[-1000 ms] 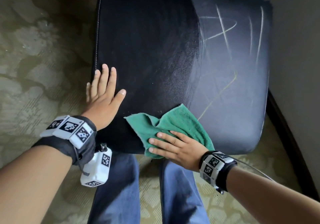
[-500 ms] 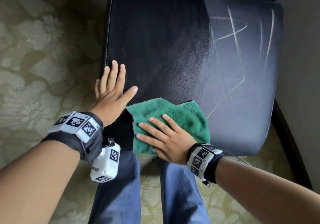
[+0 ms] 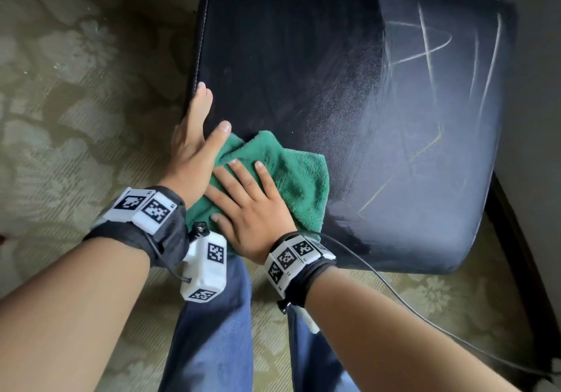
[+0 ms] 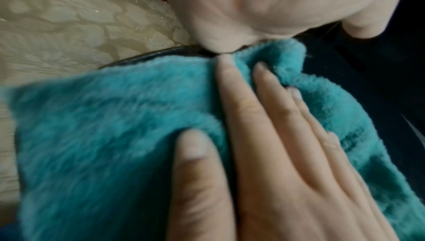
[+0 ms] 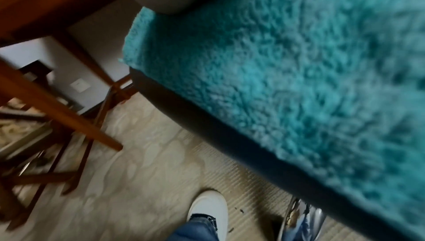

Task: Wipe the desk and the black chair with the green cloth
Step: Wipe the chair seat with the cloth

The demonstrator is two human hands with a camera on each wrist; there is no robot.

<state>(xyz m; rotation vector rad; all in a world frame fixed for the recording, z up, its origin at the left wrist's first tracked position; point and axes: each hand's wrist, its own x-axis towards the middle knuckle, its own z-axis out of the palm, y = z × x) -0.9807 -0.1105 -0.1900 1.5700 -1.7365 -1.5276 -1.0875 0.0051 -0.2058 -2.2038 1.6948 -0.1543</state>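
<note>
1. Location of work item: the green cloth [image 3: 291, 179] lies on the near-left corner of the black chair [image 3: 288, 57] seat. Its near edge hangs over the seat's front lip.
2. Right hand [image 3: 255, 212]: flat on top of the cloth, palm down. Its fingers [image 3: 262, 179] are straight, slightly spread and point toward 12 o'clock. They press the cloth without clamping it.
3. Left hand [image 3: 191, 151]: rests along the seat's left seam at 9 o'clock from the cloth. The fingers are straight and together, holding nothing, and the thumb lies against the cloth's left fold.
4. Governing relation: the grey, dusty zone with pale chalk-like marks [image 3: 426, 45] lies at 1 to 2 o'clock from the right fingers, well apart from them. The right hand is the nearer one. In the inspector's judgement, the coming stroke must carry the cloth that way.
5. Cloth form: thick terry pile, soft, crumpled into a rough pad with no clear long axis. It is likely to bunch under a sideways push.
6. Seat: smooth, leather-like and gently domed, with a stitched edge. The left part reads darker and is judged already wiped.
7. Surroundings: patterned carpet [image 3: 76, 118] below.
8. Table: not identifiable, so its condition cannot be assessed.
</note>
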